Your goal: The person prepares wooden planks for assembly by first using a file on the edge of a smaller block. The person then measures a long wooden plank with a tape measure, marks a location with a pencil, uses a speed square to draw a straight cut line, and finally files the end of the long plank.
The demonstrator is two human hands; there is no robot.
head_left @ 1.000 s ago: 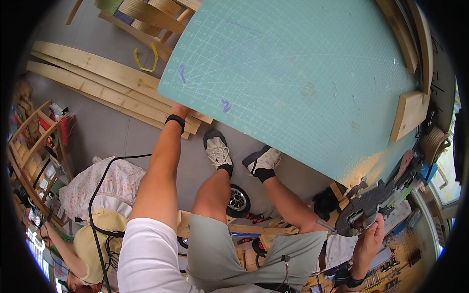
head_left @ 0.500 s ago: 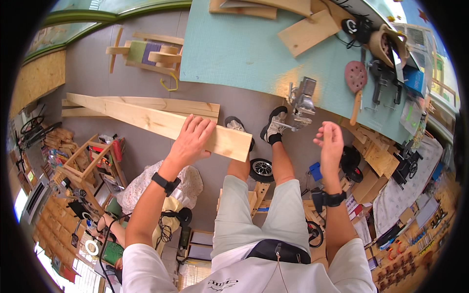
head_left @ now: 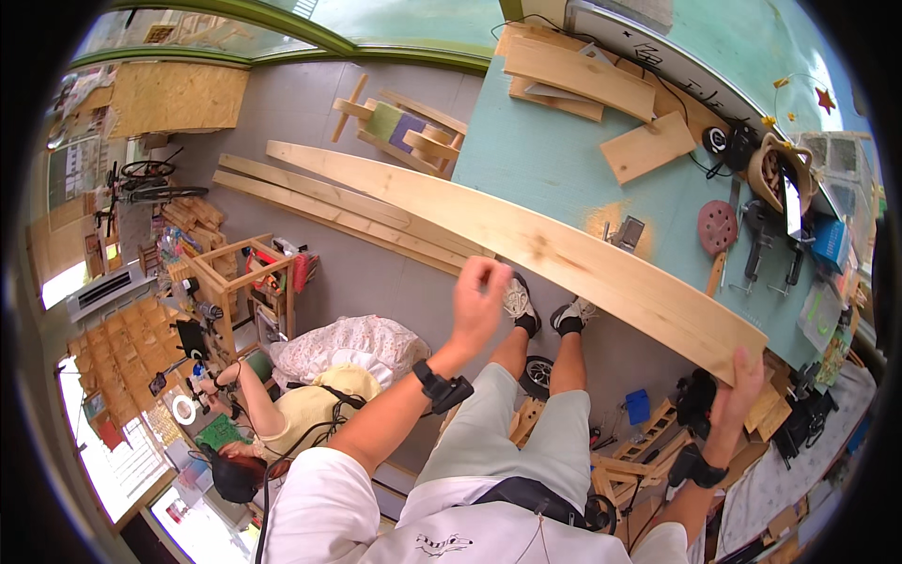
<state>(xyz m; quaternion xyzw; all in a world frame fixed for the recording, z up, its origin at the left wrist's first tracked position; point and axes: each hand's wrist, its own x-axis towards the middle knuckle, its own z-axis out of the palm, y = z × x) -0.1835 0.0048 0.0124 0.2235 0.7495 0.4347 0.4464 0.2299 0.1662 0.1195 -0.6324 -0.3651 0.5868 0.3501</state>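
A long pale wooden board slants across the view, from the upper left down to the right, passing over the workbench's near edge. My right hand grips its right end, thumb on the upper face and fingers underneath. Just below the board's middle, my left hand is raised with curled fingers, slightly blurred, and nothing shows in it. Behind the board, a metal vise is partly covered. Two more long boards lie on the floor to the left.
The turquoise workbench holds plank pieces, a sander pad with a wooden handle and clamps. A wooden ride-on toy stands beyond the floor boards. Someone in yellow sits at lower left, near a wooden frame stand.
The board has moved right and now crosses the bench edge. My right hand, empty before, has taken its right end. My left hand has let go of the board and curled its fingers.
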